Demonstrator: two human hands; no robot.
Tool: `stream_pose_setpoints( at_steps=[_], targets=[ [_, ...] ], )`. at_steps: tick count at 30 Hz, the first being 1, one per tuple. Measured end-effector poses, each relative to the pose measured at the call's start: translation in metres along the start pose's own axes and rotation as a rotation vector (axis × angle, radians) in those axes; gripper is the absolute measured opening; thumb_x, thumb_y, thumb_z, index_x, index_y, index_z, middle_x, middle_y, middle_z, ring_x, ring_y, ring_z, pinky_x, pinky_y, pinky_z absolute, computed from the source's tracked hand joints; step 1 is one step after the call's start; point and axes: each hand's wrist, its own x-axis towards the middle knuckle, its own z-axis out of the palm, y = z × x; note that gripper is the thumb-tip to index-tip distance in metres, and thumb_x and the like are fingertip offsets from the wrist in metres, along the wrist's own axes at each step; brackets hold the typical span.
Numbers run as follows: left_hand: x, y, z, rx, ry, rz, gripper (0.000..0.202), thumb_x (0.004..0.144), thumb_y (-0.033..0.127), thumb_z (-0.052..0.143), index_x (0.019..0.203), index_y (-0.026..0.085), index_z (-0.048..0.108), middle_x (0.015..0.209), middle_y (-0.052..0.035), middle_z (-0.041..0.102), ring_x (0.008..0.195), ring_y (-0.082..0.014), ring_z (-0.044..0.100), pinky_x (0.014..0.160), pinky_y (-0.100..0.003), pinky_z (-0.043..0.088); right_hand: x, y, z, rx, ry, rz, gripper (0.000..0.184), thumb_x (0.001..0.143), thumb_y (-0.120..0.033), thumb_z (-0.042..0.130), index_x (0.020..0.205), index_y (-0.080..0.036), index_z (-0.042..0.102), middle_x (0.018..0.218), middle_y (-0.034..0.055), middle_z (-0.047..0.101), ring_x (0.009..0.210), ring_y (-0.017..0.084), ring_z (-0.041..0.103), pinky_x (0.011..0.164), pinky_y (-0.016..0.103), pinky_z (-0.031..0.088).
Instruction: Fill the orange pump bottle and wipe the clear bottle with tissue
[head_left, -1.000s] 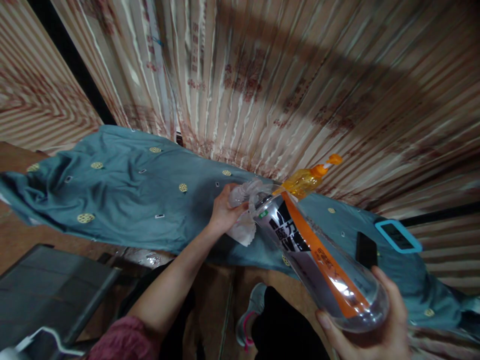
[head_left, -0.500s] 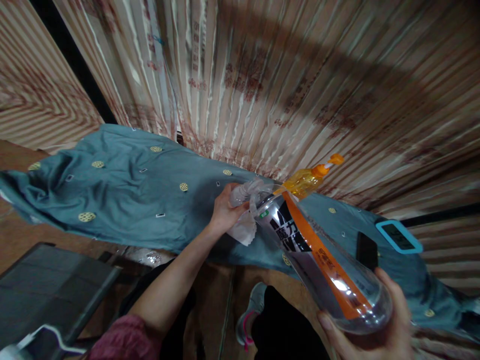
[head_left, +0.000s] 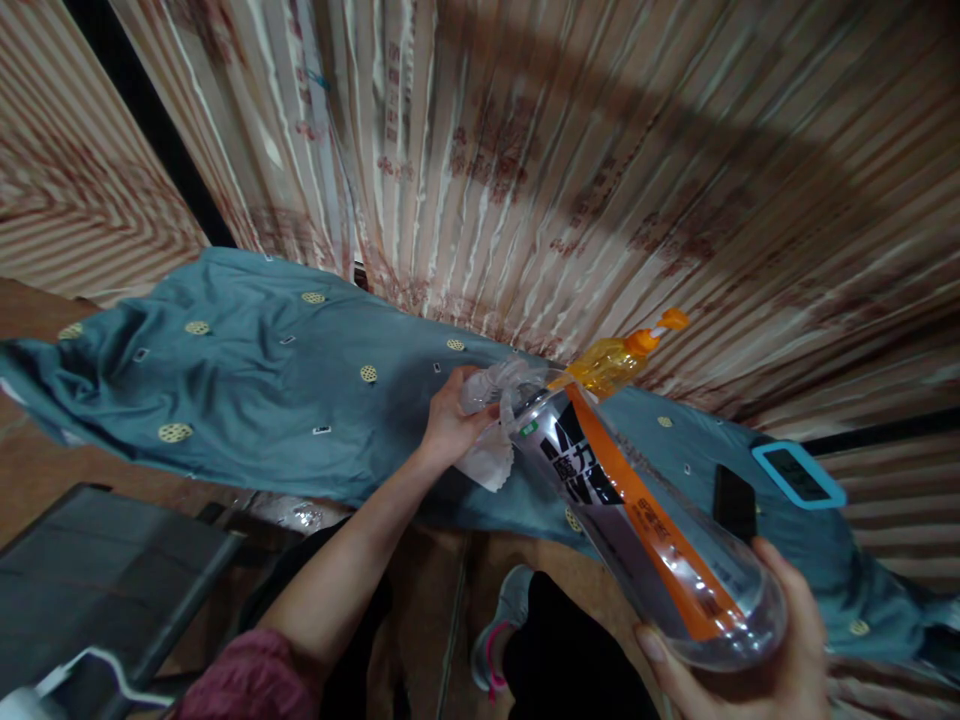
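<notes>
My right hand (head_left: 750, 640) is closed round the base of a large clear plastic bottle (head_left: 652, 530) with an orange, black and silver label. The bottle lies tilted, its base toward me and its narrower end pointing up and left. At that end, my left hand (head_left: 451, 420) is closed on a translucent, ribbed or crumpled piece of plastic (head_left: 491, 385); its exact kind is unclear. A whitish, jagged-edged sheet (head_left: 489, 462) hangs below the left fingers. Behind the bottle's narrow end stands a yellow pump bottle (head_left: 604, 365) with an orange top.
A teal patterned cloth (head_left: 270, 400) covers the long narrow surface in front of me. On its right lie a dark phone (head_left: 733, 502) and a blue-framed digital clock (head_left: 799, 474). A pleated curtain (head_left: 510, 180) hangs behind. A dark stool (head_left: 97, 580) stands at lower left.
</notes>
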Motion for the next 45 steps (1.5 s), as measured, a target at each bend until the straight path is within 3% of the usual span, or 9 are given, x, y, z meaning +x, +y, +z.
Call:
stream_pose_setpoints(
  at_steps=[20, 27, 45],
  targets=[
    [0.0001, 0.0000, -0.0001, 0.010, 0.003, 0.006, 0.049, 0.068, 0.041, 0.086, 0.107, 0.018, 0.065, 0.098, -0.0054, 0.075, 0.088, -0.0221, 0.070, 0.078, -0.031, 0.052, 0.0039, -0.0026, 0.0030, 0.013, 0.021, -0.028, 0.095, 0.071, -0.041, 0.091, 0.155, -0.031, 0.049, 0.124, 0.0033, 0.065, 0.102, 0.021, 0.064, 0.086, 0.029, 0.049],
    [-0.0007, -0.0005, -0.0003, 0.012, 0.002, 0.022, 0.049, 0.070, 0.041, 0.086, 0.108, 0.019, 0.065, 0.102, -0.0066, 0.076, 0.091, -0.0236, 0.071, 0.080, -0.033, 0.054, -0.0005, -0.0005, 0.0004, 0.025, 0.007, 0.017, 0.099, 0.068, -0.039, 0.092, 0.156, -0.029, 0.048, 0.126, 0.0057, 0.065, 0.104, 0.024, 0.064, 0.087, 0.034, 0.050],
    [-0.0004, 0.0008, -0.0010, 0.000, -0.011, -0.003, 0.048, 0.070, 0.037, 0.085, 0.109, 0.019, 0.065, 0.102, -0.0068, 0.076, 0.091, -0.0237, 0.072, 0.079, -0.033, 0.054, 0.0034, -0.0023, 0.0032, 0.001, 0.026, -0.024, 0.092, 0.073, -0.043, 0.089, 0.155, -0.029, 0.050, 0.126, 0.0044, 0.064, 0.104, 0.021, 0.062, 0.090, 0.030, 0.048]
  ],
)
